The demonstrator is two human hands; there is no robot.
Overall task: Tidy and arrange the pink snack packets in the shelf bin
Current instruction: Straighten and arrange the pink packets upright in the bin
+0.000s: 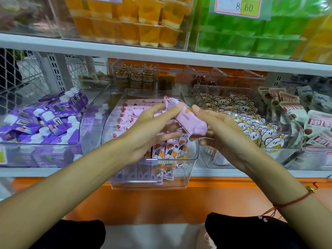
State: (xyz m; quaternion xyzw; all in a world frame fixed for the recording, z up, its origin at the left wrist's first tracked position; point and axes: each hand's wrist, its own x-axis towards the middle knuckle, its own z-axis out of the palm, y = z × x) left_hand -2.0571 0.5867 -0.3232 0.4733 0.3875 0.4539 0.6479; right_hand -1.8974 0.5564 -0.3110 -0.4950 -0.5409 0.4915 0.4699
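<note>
both hands [179, 126] apparently hold one pink packet [186, 119].

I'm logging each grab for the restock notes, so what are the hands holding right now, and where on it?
Both hands hold one pink snack packet above the clear bin: the left hand at its upper end, the right hand at its lower end.

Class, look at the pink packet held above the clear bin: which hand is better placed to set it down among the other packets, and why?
Probably the left hand: it holds the pink packet directly above the clear bin, fingers over the rows. The right hand only steadies the packet's end, beside the bin.
</note>
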